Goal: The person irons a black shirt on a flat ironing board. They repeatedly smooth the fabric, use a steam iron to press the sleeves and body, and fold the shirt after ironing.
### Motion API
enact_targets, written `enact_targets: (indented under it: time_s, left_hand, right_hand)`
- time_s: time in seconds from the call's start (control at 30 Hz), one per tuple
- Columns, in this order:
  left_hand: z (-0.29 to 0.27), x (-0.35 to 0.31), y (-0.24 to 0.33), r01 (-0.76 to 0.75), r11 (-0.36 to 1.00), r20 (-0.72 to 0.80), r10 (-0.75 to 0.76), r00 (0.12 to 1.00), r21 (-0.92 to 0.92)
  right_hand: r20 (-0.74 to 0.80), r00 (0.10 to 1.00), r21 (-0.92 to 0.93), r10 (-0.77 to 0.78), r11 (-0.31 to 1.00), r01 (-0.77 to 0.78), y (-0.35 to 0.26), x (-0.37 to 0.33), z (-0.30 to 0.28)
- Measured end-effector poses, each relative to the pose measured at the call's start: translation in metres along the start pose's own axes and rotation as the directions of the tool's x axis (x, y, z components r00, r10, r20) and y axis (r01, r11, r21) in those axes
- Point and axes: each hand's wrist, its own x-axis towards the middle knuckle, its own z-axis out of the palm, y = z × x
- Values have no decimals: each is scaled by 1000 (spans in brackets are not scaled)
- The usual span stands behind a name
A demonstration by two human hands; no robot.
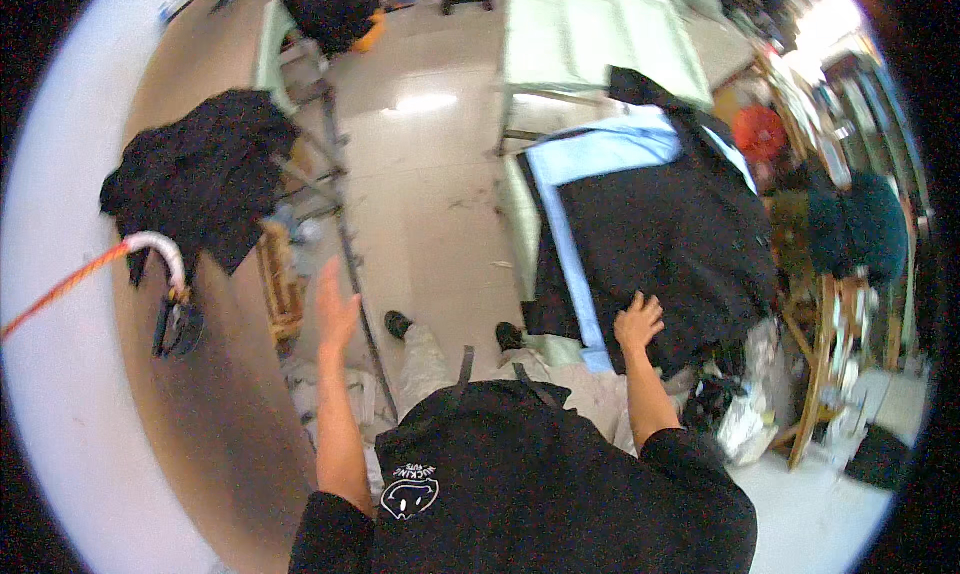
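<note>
To my right, a large piece of black cloth [650, 224] with light blue fabric [610, 149] along its far and left sides lies spread over a table. My right hand [637, 324] rests on or just above its near part, fingers apart, gripping nothing that I can see. On the other side, my left hand [337, 312] is raised and empty with its fingers stretched out, slightly blurred. Farther left, a bunched heap of black cloth [205, 169] lies at the edge of a brown surface [215, 364].
A pale green covered table [600, 34] stands ahead. Black and orange cloth [335, 14] lies at the far left. An orange and white cord [85, 279] with a dark fitting hangs at left. A red round object [759, 132], plastic bags [745, 424] and a wooden frame [822, 364] crowd the right.
</note>
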Motion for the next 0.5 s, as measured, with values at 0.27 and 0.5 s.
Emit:
enact_targets:
  time_s: [0.27,0.5]
  left_hand:
    - [-164,-193,-248,612,782,-650,-403,644,121]
    - [-148,-194,-262,704,709,-780,-415,469,47]
  right_hand:
    - [295,937,214,-186,969,125,-235,-29,5]
    - [-296,243,600,-924,17,800,-626,-155,-139]
